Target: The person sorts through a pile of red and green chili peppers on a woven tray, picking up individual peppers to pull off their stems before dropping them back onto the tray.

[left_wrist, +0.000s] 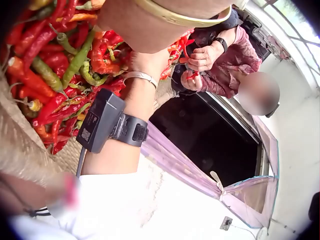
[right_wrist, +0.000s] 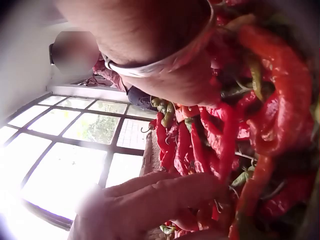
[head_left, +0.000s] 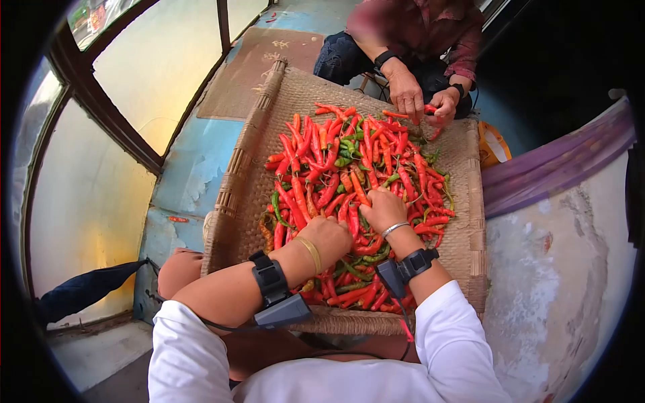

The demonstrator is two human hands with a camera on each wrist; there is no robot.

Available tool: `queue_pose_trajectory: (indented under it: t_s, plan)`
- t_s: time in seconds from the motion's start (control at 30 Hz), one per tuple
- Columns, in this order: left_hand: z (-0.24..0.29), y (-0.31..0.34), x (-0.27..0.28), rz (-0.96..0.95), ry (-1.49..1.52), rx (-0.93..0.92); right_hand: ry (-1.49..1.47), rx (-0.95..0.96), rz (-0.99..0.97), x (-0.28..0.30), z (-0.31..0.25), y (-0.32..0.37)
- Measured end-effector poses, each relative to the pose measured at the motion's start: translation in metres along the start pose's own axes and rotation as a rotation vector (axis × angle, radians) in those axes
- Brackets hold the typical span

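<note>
Red, orange and green chili peppers (head_left: 306,144) are heaped on a shallow woven tray (head_left: 252,161). My left hand (head_left: 326,242) reaches down into the near middle of the heap. In the right wrist view its fingers (right_wrist: 165,197) extend among the chilies, tips partly hidden. My right hand (head_left: 385,209) is just beside it, bent down over the chilies, with an orange-red chili (head_left: 359,188) right at its fingertips. I cannot tell whether either hand grips a chili. Across the tray, another person's hands (head_left: 406,91) hold a red chili (head_left: 430,109).
The tray's raised rim (head_left: 232,195) borders the heap. Framed window panes (head_left: 94,195) stand along the left, above a worn blue floor (head_left: 195,161). A purple cloth (head_left: 561,168) drapes at the right, near an orange container (head_left: 494,144). The other person sits beyond the far edge.
</note>
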State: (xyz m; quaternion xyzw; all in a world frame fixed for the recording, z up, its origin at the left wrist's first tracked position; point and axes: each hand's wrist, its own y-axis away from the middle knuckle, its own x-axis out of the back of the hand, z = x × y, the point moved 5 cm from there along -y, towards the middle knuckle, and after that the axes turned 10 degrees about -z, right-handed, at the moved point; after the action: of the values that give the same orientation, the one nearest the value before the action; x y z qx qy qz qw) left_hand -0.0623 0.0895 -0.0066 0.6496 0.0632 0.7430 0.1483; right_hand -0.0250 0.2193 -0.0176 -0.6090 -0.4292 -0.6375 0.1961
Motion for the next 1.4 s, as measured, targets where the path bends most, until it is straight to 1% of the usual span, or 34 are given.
queue_pose_trajectory:
  t_s: [0.03,0.07,0.1,0.13,0.17,0.23,0.3,0.33,0.37,0.4,0.43,0.5,0.53,0.57,0.63,0.73,0.77,0.83,0.87,0.9,0.93,1.03,1.13,1.17,1.27,1.3,1.33,1.37,1.4]
  plan:
    - [-0.001,0.000,0.003,0.004,-0.006,-0.005,-0.070,0.010,-0.025,0.002,0.003,0.001]
    - [-0.004,0.003,0.015,0.179,0.028,0.012,-0.136,0.041,-0.007,0.007,0.007,0.007]
    - [-0.005,0.005,0.025,0.356,0.062,0.025,-0.135,0.029,-0.002,0.011,0.009,0.015]
    - [-0.006,0.008,0.033,0.500,0.068,0.033,-0.225,0.098,-0.003,0.018,0.006,0.023]
    - [-0.006,0.007,0.038,0.512,0.061,0.018,-0.312,0.166,-0.004,0.024,0.004,0.031]
    - [-0.003,0.018,0.058,0.709,0.044,-0.007,-0.404,0.324,-0.064,0.026,-0.002,0.046]
    - [-0.002,0.016,0.054,0.608,0.009,-0.025,-0.381,0.442,-0.188,0.025,-0.009,0.060]
    - [-0.003,0.017,0.053,0.617,0.009,-0.023,-0.382,0.429,-0.185,0.028,-0.008,0.065]
    - [-0.004,0.018,0.054,0.627,0.007,-0.020,-0.459,0.428,-0.284,0.029,-0.008,0.068]
    - [-0.006,0.017,0.052,0.556,0.011,-0.013,-0.541,0.421,-0.385,0.025,-0.005,0.072]
    - [-0.009,0.014,0.047,0.506,0.018,-0.019,-0.543,0.405,-0.385,0.025,0.001,0.074]
    - [-0.014,0.013,0.040,0.396,0.073,0.091,-0.989,0.207,-0.583,0.017,0.018,0.068]
    - [-0.017,0.013,0.039,0.401,0.071,0.091,-0.927,0.304,-0.505,0.021,0.022,0.060]
    - [-0.021,0.010,0.035,0.372,0.052,0.120,-0.893,0.254,-0.515,0.026,0.032,0.054]
    - [-0.025,0.009,0.029,0.338,0.044,0.145,-0.991,0.162,-0.466,0.039,0.048,0.037]
    - [-0.022,0.009,0.029,0.342,0.033,0.141,-1.351,0.147,0.142,0.075,0.072,0.011]
    - [-0.021,0.008,0.031,0.358,0.026,0.146,-1.340,0.161,0.150,0.071,0.077,0.002]
    - [-0.018,0.008,0.026,0.274,0.016,0.101,-0.802,0.029,0.333,0.063,0.085,-0.011]
    - [-0.019,0.006,0.022,0.279,0.017,0.087,-0.734,0.042,0.192,0.048,0.079,-0.017]
    - [-0.019,0.008,0.023,0.279,0.005,0.088,-0.587,0.052,0.071,0.041,0.064,-0.016]
    - [-0.018,0.007,0.024,0.259,0.010,0.082,-0.517,0.089,0.022,0.037,0.049,-0.015]
    - [-0.018,0.005,0.021,0.235,0.013,0.083,-0.211,-0.088,0.007,0.021,0.033,-0.024]
    - [-0.016,0.004,0.015,0.220,0.001,0.060,-0.238,-0.037,0.071,0.011,0.024,-0.026]
    - [-0.015,0.005,0.017,0.234,-0.012,0.057,-0.207,0.017,0.069,0.009,0.021,-0.025]
    - [-0.013,0.005,0.020,0.165,0.025,0.060,-0.151,0.003,0.081,0.005,0.023,-0.022]
    - [-0.012,0.005,0.021,0.177,0.019,0.056,-0.143,-0.012,0.079,0.005,0.023,-0.022]
    - [-0.012,0.005,0.020,0.172,0.018,0.057,-0.126,0.009,0.133,0.006,0.024,-0.021]
    - [-0.012,0.005,0.018,0.163,0.018,0.057,-0.124,0.004,0.137,0.005,0.026,-0.021]
    - [-0.012,0.005,0.019,0.162,0.016,0.057,-0.128,0.049,0.182,0.013,0.023,-0.018]
